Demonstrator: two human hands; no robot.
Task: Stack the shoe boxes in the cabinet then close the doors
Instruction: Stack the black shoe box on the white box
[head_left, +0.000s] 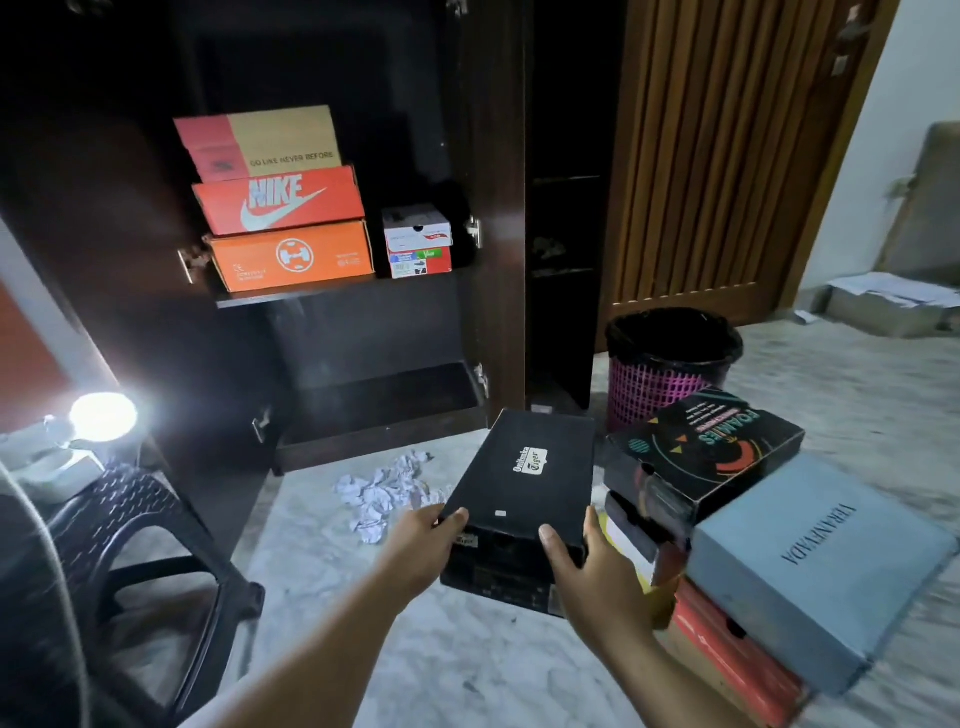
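I hold a black shoe box with a small white label above the floor, in front of the open dark cabinet. My left hand grips its near left corner and my right hand grips its near right corner. On the cabinet shelf three boxes are stacked: an orange box, an orange Nike box and a tan and red box. Beside them stand two small boxes, one on the other. At the right lie a black patterned box and a pale blue box on further boxes.
Crumpled white paper lies on the marble floor before the cabinet's low compartment. A pink bin with a black liner stands by a slatted wooden door. A black plastic stool and a bright lamp are at left.
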